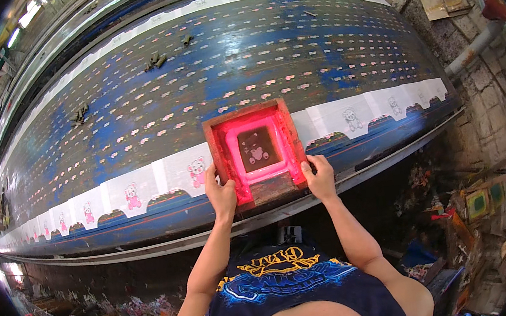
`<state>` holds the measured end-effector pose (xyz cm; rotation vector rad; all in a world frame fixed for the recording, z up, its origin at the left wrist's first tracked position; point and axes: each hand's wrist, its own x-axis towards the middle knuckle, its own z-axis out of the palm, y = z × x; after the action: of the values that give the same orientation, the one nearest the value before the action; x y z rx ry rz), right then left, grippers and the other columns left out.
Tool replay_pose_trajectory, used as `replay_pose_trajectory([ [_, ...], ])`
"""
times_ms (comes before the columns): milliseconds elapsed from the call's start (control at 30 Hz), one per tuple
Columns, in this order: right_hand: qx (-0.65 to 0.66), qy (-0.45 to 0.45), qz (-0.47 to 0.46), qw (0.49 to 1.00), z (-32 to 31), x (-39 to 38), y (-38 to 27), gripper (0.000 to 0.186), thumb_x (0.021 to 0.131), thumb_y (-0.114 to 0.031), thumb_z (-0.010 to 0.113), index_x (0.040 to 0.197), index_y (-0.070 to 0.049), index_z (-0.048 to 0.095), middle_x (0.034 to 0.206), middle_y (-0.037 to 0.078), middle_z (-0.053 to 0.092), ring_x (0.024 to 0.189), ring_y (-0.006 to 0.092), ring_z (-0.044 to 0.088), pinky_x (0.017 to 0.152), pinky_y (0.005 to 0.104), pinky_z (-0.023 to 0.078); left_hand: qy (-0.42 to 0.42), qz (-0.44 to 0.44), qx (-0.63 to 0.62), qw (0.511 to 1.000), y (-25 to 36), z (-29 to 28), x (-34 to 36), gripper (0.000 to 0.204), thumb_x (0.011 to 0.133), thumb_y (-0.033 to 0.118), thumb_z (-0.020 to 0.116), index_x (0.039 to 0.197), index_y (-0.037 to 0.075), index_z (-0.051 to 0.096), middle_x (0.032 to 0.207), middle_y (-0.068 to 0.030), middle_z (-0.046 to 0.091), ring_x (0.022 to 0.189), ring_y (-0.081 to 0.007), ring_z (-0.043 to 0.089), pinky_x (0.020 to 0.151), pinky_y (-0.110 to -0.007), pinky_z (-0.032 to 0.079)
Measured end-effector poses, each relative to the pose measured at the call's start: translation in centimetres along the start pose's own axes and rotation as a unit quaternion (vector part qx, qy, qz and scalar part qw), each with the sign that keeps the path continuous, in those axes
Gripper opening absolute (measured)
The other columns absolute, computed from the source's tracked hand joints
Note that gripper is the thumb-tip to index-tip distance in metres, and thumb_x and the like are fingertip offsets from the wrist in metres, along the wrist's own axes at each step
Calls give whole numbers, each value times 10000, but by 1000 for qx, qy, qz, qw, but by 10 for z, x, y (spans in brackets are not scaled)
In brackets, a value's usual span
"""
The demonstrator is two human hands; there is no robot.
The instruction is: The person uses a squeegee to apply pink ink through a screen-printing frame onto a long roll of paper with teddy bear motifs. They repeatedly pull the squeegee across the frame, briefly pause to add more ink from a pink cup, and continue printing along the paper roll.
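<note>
A wooden screen-printing frame [292, 130], smeared with bright pink ink, lies over the near row of white cloth pieces. A bear design shows in its dark mesh window [256, 148]. My left hand [221, 193] grips the frame's left side near the lower corner, thumb on top. On the opposite side my right hand [319, 174] holds the lower right corner. A wooden squeegee [268, 188] rests inside the frame at its near edge. Left of the frame, the cloth pieces [109, 195] carry bears filled with pink; to the right, the bear [352, 119] is only outlined.
The long printing table [231, 68] is blue and dark, dotted with rows of small pink-white marks. Small dark clumps [156, 61] lie on it. Another white cloth strip [200, 4] runs along its far edge. A pipe [474, 48] and stone-like wall [481, 97] stand at right.
</note>
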<state>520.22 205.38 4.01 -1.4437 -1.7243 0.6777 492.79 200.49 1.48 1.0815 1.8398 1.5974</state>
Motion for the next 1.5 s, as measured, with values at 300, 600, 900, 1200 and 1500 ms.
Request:
replay_pose_trajectory([
  [300, 19, -47, 50, 998, -55, 24, 74, 317, 970, -235, 708, 1131, 38, 704, 1027, 176, 657, 939, 348, 657, 835, 420, 521, -17, -40, 48, 998, 6, 85, -22, 642, 738, -93, 626, 1378, -65, 576, 1243, -190, 628, 1180, -320, 625, 1039, -378, 487],
  [600, 12, -63, 46, 997, -66, 30, 87, 369, 966, -248, 717, 1141, 75, 690, 1043, 201, 664, 972, 369, 664, 876, 422, 526, -18, -48, 84, 995, 9, 96, -25, 642, 748, -84, 638, 1385, -63, 570, 1271, -199, 636, 1184, -321, 637, 1045, -379, 490],
  [900, -40, -116, -192, 974, -80, 18, 32, 563, 848, -276, 820, 1264, 41, 611, 1260, 206, 587, 1193, 410, 560, 1021, 490, 466, -30, -54, 99, 993, 13, 93, -24, 627, 759, -82, 642, 1382, -60, 573, 1274, -206, 636, 1207, -330, 635, 1052, -386, 495],
  [1200, -114, -234, -309, 915, -46, 21, 29, 368, 741, -1, 672, 1108, 24, 658, 1105, 157, 639, 1096, 349, 618, 990, 434, 511, -37, -40, 96, 994, 2, 93, -22, 636, 752, -65, 658, 1381, -65, 566, 1269, -225, 629, 1203, -373, 622, 1050, -407, 490],
  [1500, -93, -135, -342, 925, 2, 92, 41, 325, 729, 41, 630, 1052, 4, 644, 1100, 170, 655, 1080, 370, 626, 977, 450, 521, -38, -38, 126, 991, 3, 94, -23, 645, 738, -57, 682, 1372, -56, 564, 1271, -221, 611, 1208, -391, 607, 1052, -421, 488],
])
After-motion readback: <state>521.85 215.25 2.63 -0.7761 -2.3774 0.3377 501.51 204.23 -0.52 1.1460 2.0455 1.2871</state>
